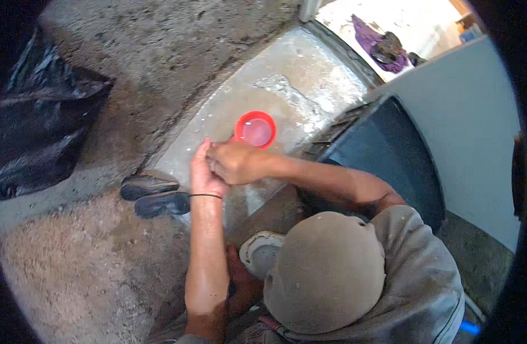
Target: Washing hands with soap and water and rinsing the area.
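My left hand is raised, with one finger stretched out and a thin dark band round the wrist. My right hand reaches across from the right, fingers curled against the left hand and hiding most of its fingers. Whether a small thing lies between them does not show. The left forearm looks wet and shiny. Just beyond the hands a red cup stands on the pale concrete, with clear liquid inside; its handle side is partly behind the right hand. A greyish-tan cap covers much of the lower middle.
A pair of dark shoes lies left of my wrist. A worn white rimmed container shows beside the cap. Black plastic sheeting hangs at left. A dark chair stands at right, and purple cloth lies past the doorway.
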{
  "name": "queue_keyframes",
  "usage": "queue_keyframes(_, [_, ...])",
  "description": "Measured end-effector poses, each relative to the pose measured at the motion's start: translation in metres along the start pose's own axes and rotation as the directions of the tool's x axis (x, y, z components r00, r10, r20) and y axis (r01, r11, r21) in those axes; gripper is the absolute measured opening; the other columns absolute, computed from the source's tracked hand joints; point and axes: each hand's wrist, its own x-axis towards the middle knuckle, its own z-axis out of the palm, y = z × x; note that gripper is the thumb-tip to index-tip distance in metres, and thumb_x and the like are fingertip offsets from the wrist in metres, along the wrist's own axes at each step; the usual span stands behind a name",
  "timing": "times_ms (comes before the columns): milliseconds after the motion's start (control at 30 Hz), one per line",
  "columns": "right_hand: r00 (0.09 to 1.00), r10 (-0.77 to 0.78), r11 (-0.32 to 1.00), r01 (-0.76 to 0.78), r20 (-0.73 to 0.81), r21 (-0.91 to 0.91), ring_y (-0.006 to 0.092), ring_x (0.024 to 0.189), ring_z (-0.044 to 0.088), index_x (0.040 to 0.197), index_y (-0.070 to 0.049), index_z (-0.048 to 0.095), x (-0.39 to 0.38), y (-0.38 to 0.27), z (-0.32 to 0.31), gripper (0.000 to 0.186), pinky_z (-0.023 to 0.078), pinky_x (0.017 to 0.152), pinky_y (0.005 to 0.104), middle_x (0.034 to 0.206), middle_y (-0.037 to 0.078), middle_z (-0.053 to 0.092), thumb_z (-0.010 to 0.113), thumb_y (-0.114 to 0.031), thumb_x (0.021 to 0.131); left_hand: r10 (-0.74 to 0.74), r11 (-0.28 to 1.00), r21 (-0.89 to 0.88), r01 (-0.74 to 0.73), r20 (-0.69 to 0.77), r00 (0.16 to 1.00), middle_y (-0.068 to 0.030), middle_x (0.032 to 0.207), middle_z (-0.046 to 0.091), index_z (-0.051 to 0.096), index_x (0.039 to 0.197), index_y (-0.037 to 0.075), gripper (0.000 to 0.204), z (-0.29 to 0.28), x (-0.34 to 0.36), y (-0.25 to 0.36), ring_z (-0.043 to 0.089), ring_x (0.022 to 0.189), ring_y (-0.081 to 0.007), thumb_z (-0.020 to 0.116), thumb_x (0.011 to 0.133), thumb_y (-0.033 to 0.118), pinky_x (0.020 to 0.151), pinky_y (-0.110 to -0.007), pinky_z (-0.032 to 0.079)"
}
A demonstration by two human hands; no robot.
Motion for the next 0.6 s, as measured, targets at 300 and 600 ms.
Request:
queue_keyframes(300, [0.471, 0.842, 0.228, 0.133, -0.264, 0.965, 0.0125, 0.059, 0.047, 0.076, -0.015, 0.054, -0.268, 0.151, -0.111, 0.027, 0.038, 0.052, 0.0322, 0.066, -0.002, 0.046, 0.064, -0.023, 0.100, 0.238, 0.935, -0.264, -0.236, -0.025, 0.971, -0.0158, 0.145, 0.056, 0.041, 0.158, 0.006, 0.072, -0.073, -0.008, 0.044, 0.047, 0.143, -0.0312, 0.066, 0.090, 0.005, 0.124, -0.058, 0.033])
queue_keyframes(600, [0.606, 0.793, -0.115, 0.247, -0.061, 0.962, 0.0280, 0.072, 0.061, 0.091, -0.003, 0.066, -0.281, 0.170, -0.080, 0.029, 0.054, 0.071, 0.0421, 0.086, 0.013, 0.065, 0.057, -0.030, 0.098, 0.141, 0.710, -0.696, 0.109, 0.291, 0.946, -0.0165, 0.162, 0.048, 0.053, 0.146, 0.001, 0.056, -0.010, 0.021, -0.006, 0.038, 0.155, -0.0343, 0.053, 0.104, 0.038, 0.130, -0.059, 0.024])
